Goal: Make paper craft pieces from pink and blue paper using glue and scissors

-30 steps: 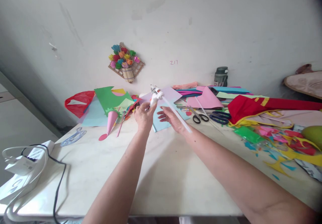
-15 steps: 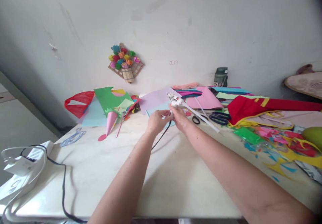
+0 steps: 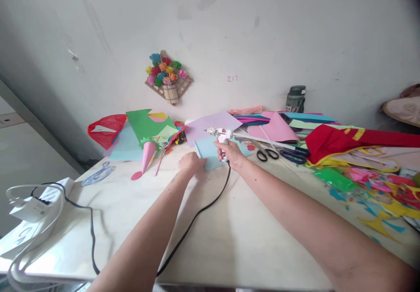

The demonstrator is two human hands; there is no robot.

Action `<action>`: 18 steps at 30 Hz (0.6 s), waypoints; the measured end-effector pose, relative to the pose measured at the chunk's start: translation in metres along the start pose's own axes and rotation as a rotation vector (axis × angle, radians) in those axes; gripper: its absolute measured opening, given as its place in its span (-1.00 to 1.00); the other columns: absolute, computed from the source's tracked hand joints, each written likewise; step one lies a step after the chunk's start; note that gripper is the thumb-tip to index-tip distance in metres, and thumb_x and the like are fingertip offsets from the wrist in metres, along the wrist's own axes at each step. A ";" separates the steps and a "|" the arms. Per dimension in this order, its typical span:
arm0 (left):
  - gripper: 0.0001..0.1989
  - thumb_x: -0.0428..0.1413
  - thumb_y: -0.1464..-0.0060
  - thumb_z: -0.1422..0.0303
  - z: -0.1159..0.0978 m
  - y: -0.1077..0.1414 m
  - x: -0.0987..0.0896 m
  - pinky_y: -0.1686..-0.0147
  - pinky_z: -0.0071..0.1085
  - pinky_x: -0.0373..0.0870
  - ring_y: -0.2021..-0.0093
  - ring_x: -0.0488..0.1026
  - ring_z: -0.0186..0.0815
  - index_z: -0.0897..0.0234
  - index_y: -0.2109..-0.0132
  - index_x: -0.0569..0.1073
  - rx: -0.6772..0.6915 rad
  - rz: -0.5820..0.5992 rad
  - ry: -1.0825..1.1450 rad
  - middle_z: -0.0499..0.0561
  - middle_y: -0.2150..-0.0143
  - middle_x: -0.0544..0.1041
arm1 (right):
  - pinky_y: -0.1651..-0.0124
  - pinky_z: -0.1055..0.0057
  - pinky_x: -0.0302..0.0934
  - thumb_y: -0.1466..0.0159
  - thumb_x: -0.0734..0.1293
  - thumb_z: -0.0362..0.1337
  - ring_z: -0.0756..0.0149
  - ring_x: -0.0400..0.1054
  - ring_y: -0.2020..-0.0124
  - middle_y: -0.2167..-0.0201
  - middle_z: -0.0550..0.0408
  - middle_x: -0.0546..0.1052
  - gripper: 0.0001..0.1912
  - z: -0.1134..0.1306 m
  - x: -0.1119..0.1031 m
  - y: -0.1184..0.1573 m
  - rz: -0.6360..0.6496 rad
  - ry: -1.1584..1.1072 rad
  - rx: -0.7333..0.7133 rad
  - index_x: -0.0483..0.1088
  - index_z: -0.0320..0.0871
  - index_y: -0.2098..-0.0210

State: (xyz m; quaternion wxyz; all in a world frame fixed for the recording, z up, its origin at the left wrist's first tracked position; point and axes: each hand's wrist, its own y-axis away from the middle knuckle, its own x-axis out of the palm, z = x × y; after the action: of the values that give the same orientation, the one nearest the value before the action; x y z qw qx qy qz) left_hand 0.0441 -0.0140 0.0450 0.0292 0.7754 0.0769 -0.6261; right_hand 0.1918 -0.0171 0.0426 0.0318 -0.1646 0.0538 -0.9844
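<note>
My right hand [image 3: 232, 153] is wrapped round the grip of a white hot glue gun [image 3: 225, 135]. Its nozzle points left, and a long white glue stick [image 3: 265, 139] sticks out of its back to the right. The gun is held above a light blue paper sheet [image 3: 213, 157]. My left hand [image 3: 192, 163] is low at the near left corner of that sheet, back of the hand up. Its thumb side lies by the paper's edge; the other fingers are mostly hidden. A black cord [image 3: 197, 215] runs from the gun's grip down toward the table's front edge.
Left of my hands are a pink paper cone [image 3: 149, 155], a red paper disc [image 3: 136, 176] and a power strip [image 3: 54, 211]. Scissors [image 3: 293, 156], a red apron-like cloth [image 3: 331, 141] and paper scraps [image 3: 377, 217] lie right. A bottle [image 3: 295, 99] stands by the wall.
My left hand has left the glue gun and moved left and down to the blue paper. The gun, still in my right hand, has turned so its nozzle points left.
</note>
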 end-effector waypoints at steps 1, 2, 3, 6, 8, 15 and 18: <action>-0.64 0.00 0.19 0.07 -0.001 0.001 0.001 0.29 -0.27 0.28 0.18 0.40 -0.10 0.20 0.32 0.43 0.003 -0.010 -0.015 0.10 0.21 0.49 | 0.76 0.56 0.05 0.03 0.34 -0.25 0.54 0.10 0.81 0.78 0.30 0.25 -0.81 0.000 0.003 -0.003 -0.003 0.012 0.004 0.27 -0.21 0.46; -0.67 0.00 0.19 0.11 -0.001 0.001 0.003 0.29 -0.27 0.28 0.18 0.40 -0.10 0.20 0.30 0.43 0.001 -0.017 -0.027 0.11 0.21 0.49 | 0.75 0.56 0.07 0.02 0.34 -0.25 0.53 0.12 0.80 0.76 0.28 0.28 -0.81 0.000 0.006 -0.006 0.001 0.023 0.013 0.27 -0.21 0.45; -0.69 0.01 0.19 0.16 -0.001 0.002 0.003 0.29 -0.28 0.28 0.18 0.40 -0.11 0.20 0.30 0.44 0.000 -0.022 -0.037 0.11 0.21 0.49 | 0.74 0.55 0.10 0.01 0.33 -0.25 0.52 0.14 0.79 0.74 0.26 0.31 -0.80 0.000 0.008 -0.009 0.009 0.032 0.027 0.28 -0.21 0.43; -0.73 0.01 0.21 0.28 0.002 0.003 0.004 0.31 -0.31 0.28 0.19 0.41 -0.13 0.20 0.29 0.44 0.001 -0.021 -0.048 0.10 0.22 0.49 | 0.70 0.52 0.18 -0.01 0.33 -0.23 0.47 0.24 0.74 0.65 0.19 0.39 -0.77 0.000 0.014 -0.018 0.049 0.047 0.070 0.30 -0.20 0.36; -0.75 0.00 0.22 0.32 0.005 0.003 0.003 0.32 -0.32 0.28 0.20 0.41 -0.15 0.18 0.31 0.45 0.010 -0.025 -0.042 0.08 0.24 0.50 | 0.67 0.50 0.21 -0.01 0.34 -0.22 0.44 0.29 0.70 0.61 0.16 0.42 -0.75 -0.003 0.017 -0.023 0.071 0.049 0.081 0.30 -0.20 0.34; -0.81 0.00 0.22 0.36 0.018 0.003 0.000 0.33 -0.34 0.28 0.24 0.41 -0.18 0.15 0.37 0.45 -0.023 -0.004 -0.009 0.03 0.29 0.50 | 0.66 0.48 0.21 0.00 0.33 -0.27 0.39 0.32 0.69 0.62 0.10 0.43 -0.78 -0.013 0.023 -0.035 0.062 0.041 0.117 0.30 -0.24 0.37; -0.79 -0.02 0.16 0.35 0.021 0.006 0.002 0.30 -0.33 0.28 0.23 0.39 -0.19 0.14 0.33 0.44 -0.023 -0.033 -0.022 0.03 0.29 0.49 | 0.70 0.49 0.18 -0.01 0.30 -0.33 0.40 0.29 0.74 0.67 0.13 0.42 -0.84 -0.016 0.025 -0.040 0.044 0.067 0.139 0.28 -0.24 0.40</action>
State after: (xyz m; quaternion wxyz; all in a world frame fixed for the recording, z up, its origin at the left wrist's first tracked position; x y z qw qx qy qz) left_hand 0.0256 -0.0230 0.0387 0.0287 0.7668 0.0965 -0.6339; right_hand 0.1614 0.0221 0.0406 0.0632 -0.1276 -0.0101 -0.9898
